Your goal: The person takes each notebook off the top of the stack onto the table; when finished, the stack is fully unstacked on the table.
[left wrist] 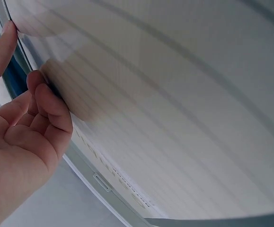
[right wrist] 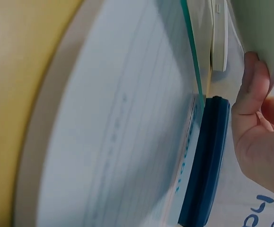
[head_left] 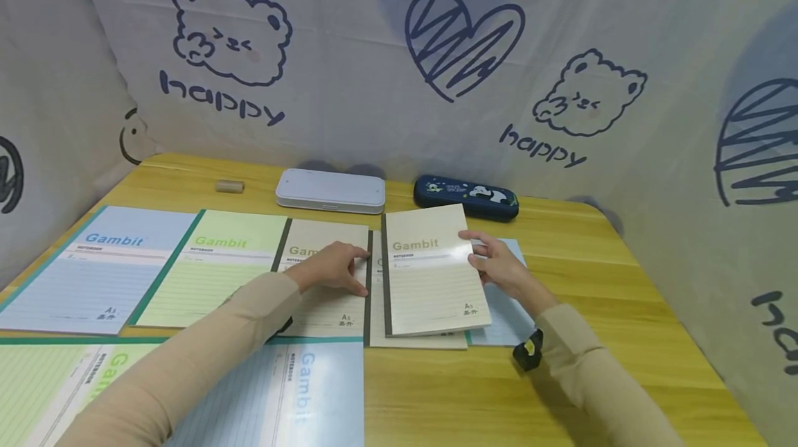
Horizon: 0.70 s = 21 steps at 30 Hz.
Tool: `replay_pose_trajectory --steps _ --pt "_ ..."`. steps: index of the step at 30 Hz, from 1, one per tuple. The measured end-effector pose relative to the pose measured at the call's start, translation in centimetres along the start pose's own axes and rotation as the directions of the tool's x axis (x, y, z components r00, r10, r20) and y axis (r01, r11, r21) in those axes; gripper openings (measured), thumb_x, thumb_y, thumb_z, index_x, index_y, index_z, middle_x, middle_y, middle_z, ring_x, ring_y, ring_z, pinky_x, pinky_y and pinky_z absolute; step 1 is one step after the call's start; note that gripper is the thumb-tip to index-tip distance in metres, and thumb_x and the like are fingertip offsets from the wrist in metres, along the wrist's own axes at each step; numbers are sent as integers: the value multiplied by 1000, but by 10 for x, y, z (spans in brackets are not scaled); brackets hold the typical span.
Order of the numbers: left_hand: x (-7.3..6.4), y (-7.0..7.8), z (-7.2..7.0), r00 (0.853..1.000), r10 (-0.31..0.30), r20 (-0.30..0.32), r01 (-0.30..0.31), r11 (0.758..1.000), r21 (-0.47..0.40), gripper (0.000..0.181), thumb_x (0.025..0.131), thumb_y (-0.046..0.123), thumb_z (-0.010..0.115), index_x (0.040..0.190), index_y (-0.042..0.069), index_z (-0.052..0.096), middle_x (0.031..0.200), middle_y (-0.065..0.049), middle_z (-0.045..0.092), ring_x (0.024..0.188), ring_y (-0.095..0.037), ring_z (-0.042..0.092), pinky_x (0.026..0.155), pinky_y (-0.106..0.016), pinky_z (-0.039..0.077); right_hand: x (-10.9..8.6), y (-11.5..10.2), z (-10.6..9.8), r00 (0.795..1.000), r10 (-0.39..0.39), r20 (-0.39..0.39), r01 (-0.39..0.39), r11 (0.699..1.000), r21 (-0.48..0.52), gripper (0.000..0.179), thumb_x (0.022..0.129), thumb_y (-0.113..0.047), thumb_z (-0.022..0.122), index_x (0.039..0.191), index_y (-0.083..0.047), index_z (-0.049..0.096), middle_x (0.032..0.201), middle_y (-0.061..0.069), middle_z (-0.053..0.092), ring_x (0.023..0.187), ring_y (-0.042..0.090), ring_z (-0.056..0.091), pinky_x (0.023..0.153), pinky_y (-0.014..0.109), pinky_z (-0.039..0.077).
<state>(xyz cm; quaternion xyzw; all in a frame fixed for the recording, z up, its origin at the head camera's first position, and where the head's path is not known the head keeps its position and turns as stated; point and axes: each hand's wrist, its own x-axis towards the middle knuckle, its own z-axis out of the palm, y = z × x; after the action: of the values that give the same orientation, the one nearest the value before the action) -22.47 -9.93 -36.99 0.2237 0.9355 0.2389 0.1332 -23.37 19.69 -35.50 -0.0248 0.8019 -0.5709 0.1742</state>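
My right hand [head_left: 501, 265] pinches a beige Gambit notebook [head_left: 433, 294] by its right edge, thumb in front and fingers at the edge. This notebook is raised at a slight tilt over another beige notebook [head_left: 418, 342] and a blue notebook [head_left: 508, 315]. In the right wrist view its underside [right wrist: 262, 23] shows between the fingers. My left hand [head_left: 333, 267] lies over a further beige notebook [head_left: 324, 308], with index finger and thumb spread along its right edge. The left wrist view shows the left hand [left wrist: 28, 123] with fingertips right at a notebook's edge.
Left of these lie a green notebook [head_left: 206, 287] and a blue notebook [head_left: 81, 287]. In front are another green notebook [head_left: 37, 391] and a blue one [head_left: 330, 398], both turned sideways. Behind stand a white case [head_left: 330, 190], a navy panda case [head_left: 464, 197] and a small brown cylinder [head_left: 230, 186].
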Motion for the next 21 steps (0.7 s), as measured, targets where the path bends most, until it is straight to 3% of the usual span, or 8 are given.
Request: replay_pose_trajectory --steps 8,21 --pt "0 -2 0 1000 26 -4 -26 1000 11 71 67 26 78 124 -4 49 68 -1 51 63 -14 45 61 -26 38 -7 3 -17 998 -14 -54 16 999 40 44 94 -1 40 137 -9 33 118 22 49 70 16 58 53 25 46" --pt "-3 3 -2 1000 13 5 -13 1000 -1 71 67 25 78 125 -4 48 68 -2 51 62 -14 45 59 -25 37 -24 12 -59 993 -83 -87 82 997 -16 44 95 -1 35 138 -2 26 116 23 49 70 14 59 58 26 48"
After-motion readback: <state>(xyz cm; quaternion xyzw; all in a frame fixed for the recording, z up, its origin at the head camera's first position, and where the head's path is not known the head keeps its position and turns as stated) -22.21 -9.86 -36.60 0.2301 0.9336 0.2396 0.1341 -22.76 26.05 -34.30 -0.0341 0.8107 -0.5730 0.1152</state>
